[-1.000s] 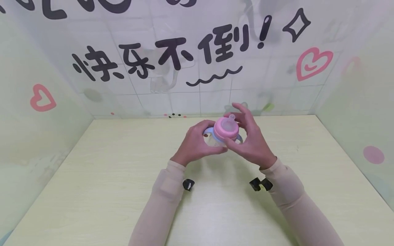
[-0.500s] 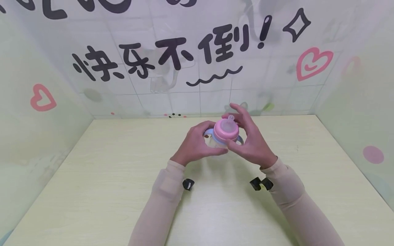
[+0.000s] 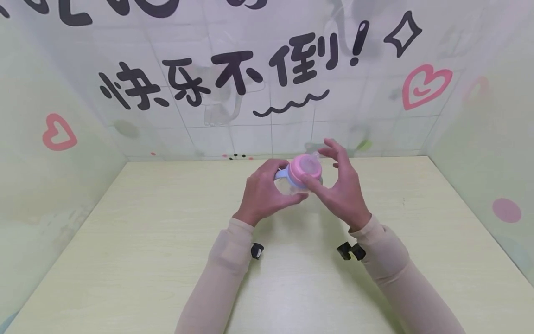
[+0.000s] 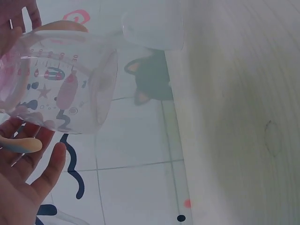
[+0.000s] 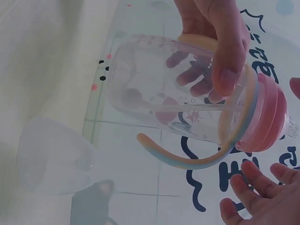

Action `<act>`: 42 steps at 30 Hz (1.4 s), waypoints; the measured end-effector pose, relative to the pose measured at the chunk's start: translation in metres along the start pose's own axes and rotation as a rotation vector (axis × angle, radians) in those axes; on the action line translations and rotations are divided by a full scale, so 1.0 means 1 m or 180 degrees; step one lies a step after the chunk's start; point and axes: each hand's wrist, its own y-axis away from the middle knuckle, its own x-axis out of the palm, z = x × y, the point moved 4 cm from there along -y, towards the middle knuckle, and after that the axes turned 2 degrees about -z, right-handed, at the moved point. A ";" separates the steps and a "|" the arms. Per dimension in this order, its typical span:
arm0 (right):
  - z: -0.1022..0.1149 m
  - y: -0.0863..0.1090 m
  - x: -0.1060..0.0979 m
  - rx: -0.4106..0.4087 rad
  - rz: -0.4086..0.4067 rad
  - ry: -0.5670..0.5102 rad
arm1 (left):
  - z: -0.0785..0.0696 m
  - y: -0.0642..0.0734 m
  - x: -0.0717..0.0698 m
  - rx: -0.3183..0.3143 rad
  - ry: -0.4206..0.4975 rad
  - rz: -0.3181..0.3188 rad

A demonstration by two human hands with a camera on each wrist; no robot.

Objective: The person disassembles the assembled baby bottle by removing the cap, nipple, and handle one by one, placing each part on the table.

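Observation:
In the head view my left hand (image 3: 263, 192) grips a clear baby bottle (image 3: 287, 186), its thumb in front of the body. The bottle has a pink screw collar (image 3: 298, 170), a clear teat (image 3: 316, 157) and a blue and orange handle (image 5: 187, 161). The right wrist view has it lifted off the table, with left fingers showing through its wall. My right hand (image 3: 344, 188) is at the collar's side, its thumb over the collar in the head view. Its fingers (image 5: 253, 187) are spread apart from the bottle. Printed marks cover the bottle body (image 4: 65, 89).
A translucent dome-shaped cap (image 5: 54, 159) stands on the pale wooden table (image 3: 167, 241), near the back wall. Printed plastic sheeting (image 3: 233, 134) with dark lettering covers that wall, and side panels (image 3: 488, 162) rise left and right. Black wrist-mounted pieces (image 3: 351, 251) hang by the sleeves.
My right fingers have opened away from the collar, while the thumb stays by it. The bottle has shifted slightly up and left and tilted, with its teat turned more to the right.

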 end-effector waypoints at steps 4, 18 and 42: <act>-0.002 0.001 0.001 0.0126 -0.0163 0.0037 | -0.002 0.000 0.000 0.0024 -0.0073 -0.0134; -0.001 0.006 0.009 0.0011 -0.0253 0.0218 | -0.007 0.000 0.004 0.0196 -0.0236 -0.0221; 0.002 0.004 0.006 -0.0308 0.0057 -0.0069 | -0.004 0.001 0.003 0.0112 0.0011 0.0021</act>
